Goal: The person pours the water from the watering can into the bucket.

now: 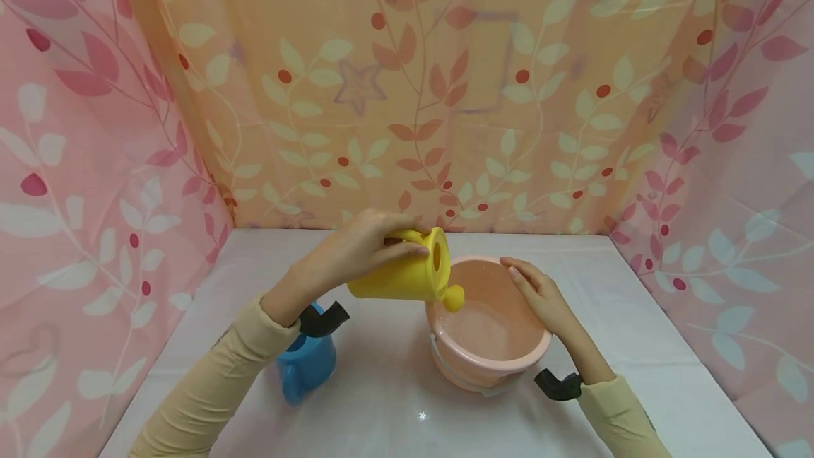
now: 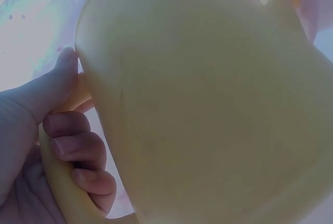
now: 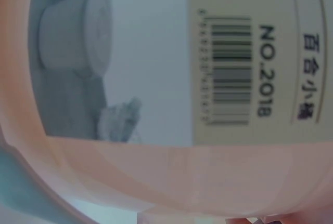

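My left hand [image 1: 388, 239] grips the handle of a yellow watering can [image 1: 397, 280], with fingers curled round the handle in the left wrist view. The can is raised and tipped to the right, its round spout head [image 1: 453, 298] over the left side of a pink bucket [image 1: 486, 362]. The bucket stands upright on the table. At its right rim, my right hand [image 1: 537, 293] holds on, thumb toward the inside and fingers along the edge. A printed label [image 3: 231, 73] with a barcode fills much of the right wrist view, against the bucket's side.
A blue watering can [image 1: 308, 366] stands on the white table [image 1: 375, 401], partly hidden below my left forearm. The bucket's pale handle hangs down at its front. Patterned cloth walls [image 1: 394, 126] enclose the table at the back and both sides.
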Available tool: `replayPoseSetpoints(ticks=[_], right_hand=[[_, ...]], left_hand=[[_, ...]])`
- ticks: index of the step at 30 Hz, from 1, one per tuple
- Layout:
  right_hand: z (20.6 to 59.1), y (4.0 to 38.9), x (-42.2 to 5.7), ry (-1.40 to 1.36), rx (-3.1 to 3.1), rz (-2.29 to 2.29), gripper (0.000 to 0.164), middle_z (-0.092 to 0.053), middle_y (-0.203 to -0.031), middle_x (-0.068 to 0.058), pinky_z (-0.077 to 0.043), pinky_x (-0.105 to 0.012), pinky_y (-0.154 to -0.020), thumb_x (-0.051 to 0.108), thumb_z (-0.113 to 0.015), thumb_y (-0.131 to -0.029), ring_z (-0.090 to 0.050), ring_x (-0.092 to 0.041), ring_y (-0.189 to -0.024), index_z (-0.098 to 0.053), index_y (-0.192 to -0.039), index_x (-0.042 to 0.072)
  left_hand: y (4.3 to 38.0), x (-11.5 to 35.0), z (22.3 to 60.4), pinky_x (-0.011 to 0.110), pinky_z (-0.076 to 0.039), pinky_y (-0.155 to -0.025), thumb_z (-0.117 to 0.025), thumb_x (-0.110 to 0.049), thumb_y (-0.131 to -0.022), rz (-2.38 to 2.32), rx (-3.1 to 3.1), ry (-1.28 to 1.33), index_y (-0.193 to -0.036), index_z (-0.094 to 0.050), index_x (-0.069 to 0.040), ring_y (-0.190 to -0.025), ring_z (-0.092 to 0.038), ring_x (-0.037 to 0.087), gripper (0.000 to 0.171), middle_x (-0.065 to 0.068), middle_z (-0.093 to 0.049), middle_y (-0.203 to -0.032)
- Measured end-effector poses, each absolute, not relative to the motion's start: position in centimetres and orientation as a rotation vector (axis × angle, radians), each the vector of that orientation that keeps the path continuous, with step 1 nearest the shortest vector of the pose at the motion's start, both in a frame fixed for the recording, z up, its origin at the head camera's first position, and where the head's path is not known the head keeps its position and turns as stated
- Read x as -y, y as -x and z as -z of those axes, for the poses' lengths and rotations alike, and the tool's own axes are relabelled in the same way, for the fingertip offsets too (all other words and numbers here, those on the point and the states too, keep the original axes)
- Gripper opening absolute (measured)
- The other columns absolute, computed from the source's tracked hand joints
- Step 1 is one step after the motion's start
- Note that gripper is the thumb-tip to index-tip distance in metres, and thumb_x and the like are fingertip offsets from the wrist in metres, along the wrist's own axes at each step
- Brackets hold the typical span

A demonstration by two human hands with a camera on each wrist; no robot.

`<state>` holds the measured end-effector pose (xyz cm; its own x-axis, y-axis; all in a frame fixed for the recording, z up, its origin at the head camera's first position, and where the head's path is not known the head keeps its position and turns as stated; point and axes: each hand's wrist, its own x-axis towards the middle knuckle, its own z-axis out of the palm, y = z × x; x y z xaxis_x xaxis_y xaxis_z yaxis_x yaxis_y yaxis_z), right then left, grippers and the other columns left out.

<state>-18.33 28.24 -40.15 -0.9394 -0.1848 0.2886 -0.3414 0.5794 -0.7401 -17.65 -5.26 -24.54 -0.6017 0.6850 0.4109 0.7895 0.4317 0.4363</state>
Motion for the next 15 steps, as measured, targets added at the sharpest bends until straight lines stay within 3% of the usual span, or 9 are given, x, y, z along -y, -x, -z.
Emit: replayPoseSetpoints(ticks=[6, 13, 15], right_hand=[[40.22, 18.34, -28.26, -0.441, 2.632, -1.269, 0.037, -0.051, -0.133, -0.012, -0.039, -0.044, -0.098, 0.025, -0.042, -0.1, -0.046, -0.028, -0.124, -0.05, -0.132, 0.008], [40.13, 18.33, -28.12, -0.448, 2.617, -1.275, 0.036, -0.052, -0.132, -0.015, -0.038, -0.05, -0.098, 0.022, -0.042, -0.1, -0.046, -0.032, -0.123, -0.05, -0.131, 0.005], [40.06, 18.3, -28.09, -0.447, 2.618, -1.279, 0.036, -0.052, -0.132, -0.015, -0.04, -0.043, -0.099, 0.022, -0.042, -0.1, -0.046, -0.031, -0.123, -0.05, -0.131, 0.005]], left_hand=[[17.64, 5.31, 24.43, 0.019, -0.049, -0.066, -0.069, -0.03, -0.082, 0.886, 2.514, 1.291, -0.107, -0.068, -0.015, -0.075, -0.054, 0.008, 0.029, -0.007, -0.065, -0.088], [17.67, 5.33, 24.31, 0.019, -0.049, -0.066, -0.068, -0.03, -0.083, 0.892, 2.5, 1.312, -0.106, -0.067, -0.016, -0.076, -0.054, 0.008, 0.028, -0.007, -0.065, -0.087], [17.72, 5.36, 24.31, 0.019, -0.049, -0.066, -0.068, -0.03, -0.083, 0.889, 2.498, 1.317, -0.106, -0.067, -0.016, -0.076, -0.054, 0.008, 0.027, -0.007, -0.064, -0.087]])
